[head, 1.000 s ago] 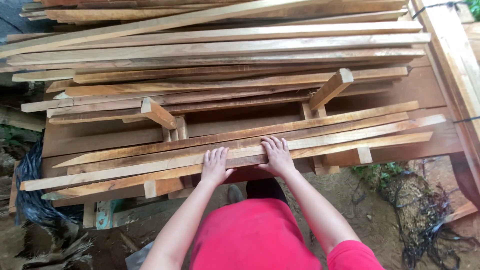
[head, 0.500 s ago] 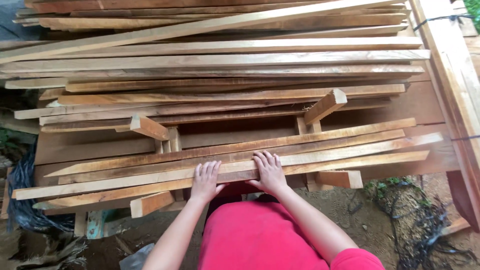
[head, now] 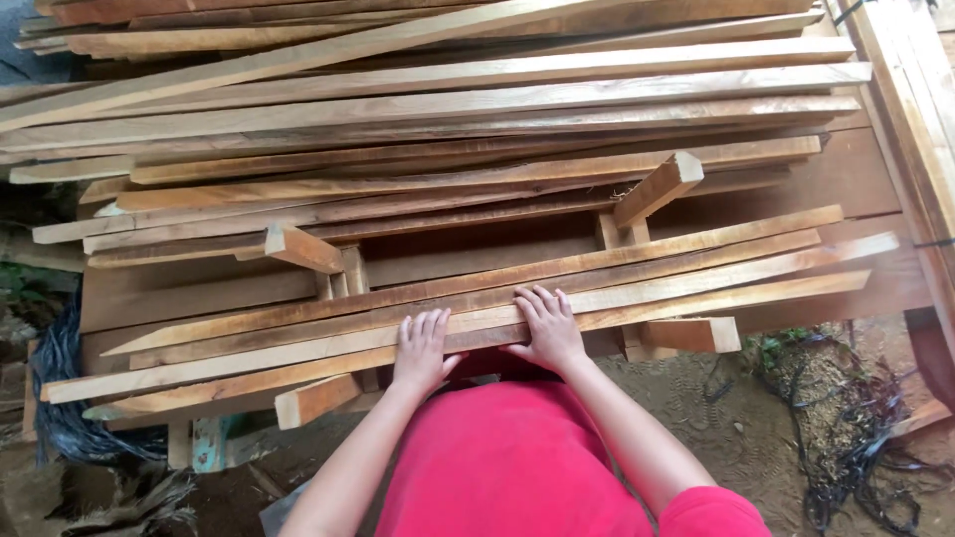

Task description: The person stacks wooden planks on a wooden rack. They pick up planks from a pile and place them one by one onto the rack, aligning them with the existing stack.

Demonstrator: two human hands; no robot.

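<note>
Rough-sawn, matt wooden slats — pale and reddish, unfinished — lie on thicker wooden cross blocks. The red shirt is smooth cloth; the ground is gritty soil.

Soft, even daylight without glare, dim shadow beneath the boards, slight blur and bending toward the edges.

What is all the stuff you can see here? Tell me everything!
slats: several, light brown, near bundle under the hands
planks: many, brown, piled behind
cross blocks: a few, tan, under the bundles
cords: a tangle, black, on the dirt at right
ground: brown dirt, below the pile
shirt: one, red, bottom centre
left hand: flat on the slats
right hand: flat on the slats
</note>
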